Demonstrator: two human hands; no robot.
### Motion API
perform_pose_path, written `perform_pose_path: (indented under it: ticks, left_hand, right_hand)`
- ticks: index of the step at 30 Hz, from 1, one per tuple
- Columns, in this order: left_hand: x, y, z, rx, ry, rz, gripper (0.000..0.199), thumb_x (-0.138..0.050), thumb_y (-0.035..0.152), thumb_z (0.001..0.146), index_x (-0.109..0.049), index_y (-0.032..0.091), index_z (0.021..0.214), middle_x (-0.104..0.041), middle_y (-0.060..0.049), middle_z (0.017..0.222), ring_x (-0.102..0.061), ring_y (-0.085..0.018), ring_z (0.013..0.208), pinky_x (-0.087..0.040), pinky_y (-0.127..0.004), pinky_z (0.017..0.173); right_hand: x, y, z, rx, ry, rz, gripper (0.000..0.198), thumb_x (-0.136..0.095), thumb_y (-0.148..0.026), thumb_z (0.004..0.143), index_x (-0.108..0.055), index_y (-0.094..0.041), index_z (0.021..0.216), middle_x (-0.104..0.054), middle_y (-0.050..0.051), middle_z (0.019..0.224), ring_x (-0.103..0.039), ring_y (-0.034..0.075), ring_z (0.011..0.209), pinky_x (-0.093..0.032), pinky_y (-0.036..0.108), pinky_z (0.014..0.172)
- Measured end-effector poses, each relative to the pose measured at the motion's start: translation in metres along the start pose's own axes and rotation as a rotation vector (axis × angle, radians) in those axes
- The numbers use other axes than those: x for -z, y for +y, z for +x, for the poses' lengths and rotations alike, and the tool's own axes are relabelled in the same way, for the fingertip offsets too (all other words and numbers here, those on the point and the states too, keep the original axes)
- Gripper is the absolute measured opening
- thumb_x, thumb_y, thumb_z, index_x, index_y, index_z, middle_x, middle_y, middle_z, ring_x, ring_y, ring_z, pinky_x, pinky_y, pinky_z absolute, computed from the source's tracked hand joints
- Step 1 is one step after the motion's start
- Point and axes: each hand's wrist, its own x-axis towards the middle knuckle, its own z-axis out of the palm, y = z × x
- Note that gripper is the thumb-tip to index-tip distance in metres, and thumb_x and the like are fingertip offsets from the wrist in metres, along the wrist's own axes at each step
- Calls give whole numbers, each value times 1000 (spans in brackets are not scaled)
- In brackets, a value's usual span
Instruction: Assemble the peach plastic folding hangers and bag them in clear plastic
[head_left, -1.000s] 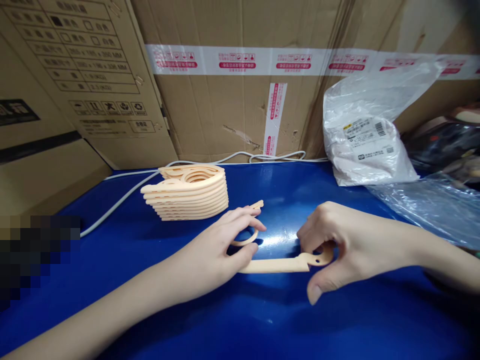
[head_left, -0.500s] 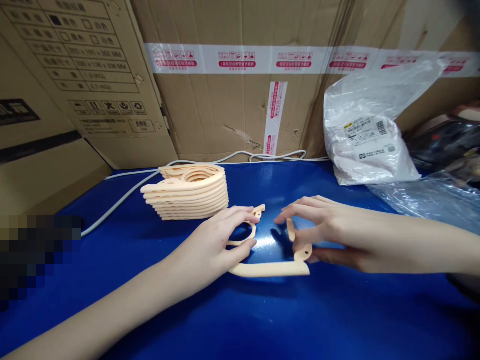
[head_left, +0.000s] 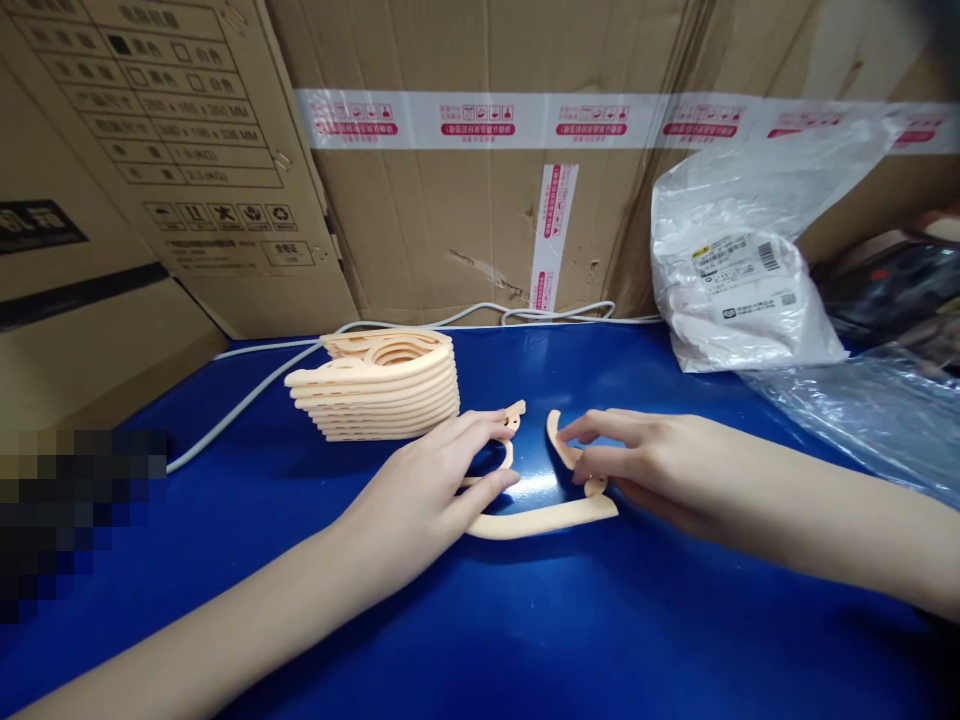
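A pale peach plastic folding hanger (head_left: 547,518) lies partly opened over the blue table, a long curved arm running along its near side. My left hand (head_left: 442,480) is closed around its left part, and a ring-like piece shows between thumb and fingers. With thumb and fingertips, my right hand (head_left: 645,460) grips the short curved piece and hinge at the right end. The palms hide some of the hanger. Just behind my left hand stands a neat stack of folded hangers (head_left: 386,400) of the same colour.
A white cable (head_left: 247,415) runs along the table's back edge. Cardboard boxes (head_left: 450,220) form a wall behind, with another box (head_left: 187,150) at left. A plastic bag with a label (head_left: 742,290) stands back right, beside clear plastic film (head_left: 847,410).
My right hand has turned, swinging the short curved piece upright and leftward. The long near arm's right end has risen slightly. My left hand stays nearly in place.
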Motion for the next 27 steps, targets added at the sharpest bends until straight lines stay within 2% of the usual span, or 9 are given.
perform_pose_path:
  ticks: [3,6,8,10,12,19,23,27]
  left_hand:
    - [0,0,-1,-3,19,28,31,-50,36,97,-53,25,126,-53,0,142,-50,-17,129,-40,-32,109]
    - [-1,0,-2,-14,46,41,30,-50,37,98,-54,24,124,-56,-1,138,-52,-17,127,-41,-31,106]
    - [-2,-1,-1,-25,61,51,28,-49,36,98,-54,24,123,-56,-1,136,-55,-17,123,-44,-30,102]
    - [-3,0,-1,-26,66,68,27,-50,34,98,-54,24,123,-57,0,134,-57,-17,121,-46,-29,99]
    - [-3,1,-1,-23,65,93,27,-51,33,97,-53,24,122,-58,0,132,-58,-18,118,-48,-30,96]
    - [0,5,0,-43,38,180,26,-54,30,95,-56,21,119,-61,-4,123,-63,-21,108,-52,-34,86]
    - [-1,3,1,-92,40,185,22,-56,28,93,-59,22,114,-62,-3,122,-60,-21,113,-51,-33,89]
    - [-2,-1,0,-134,59,166,22,-58,27,92,-62,22,113,-64,-3,124,-59,-20,116,-50,-31,93]
  right_hand:
    - [5,-11,3,-1,-32,100,22,-44,-8,94,-60,-20,101,-61,5,115,-61,16,96,-47,26,82]
    - [9,-23,6,-9,-53,143,14,-47,-10,92,-57,-20,94,-61,3,101,-58,14,85,-45,25,75]
    - [8,-30,7,11,-55,164,5,-52,-18,93,-55,-20,90,-60,1,92,-55,14,79,-43,26,71]
    - [6,-36,8,48,-58,186,14,-59,-32,91,-54,-20,88,-60,-1,88,-54,14,77,-42,27,69]
    - [2,-41,9,83,-70,193,22,-64,-39,88,-54,-20,88,-61,-1,89,-54,14,79,-41,27,70]
    - [-3,-47,11,156,-104,251,6,-61,-16,87,-55,-17,85,-64,2,92,-56,13,84,-42,24,74]
    - [-4,-39,13,164,-78,297,12,-56,-6,84,-57,-17,88,-64,3,95,-56,14,88,-43,24,78]
    - [-5,-34,14,167,-51,316,16,-54,-3,84,-57,-17,88,-64,4,94,-54,16,91,-43,26,82]
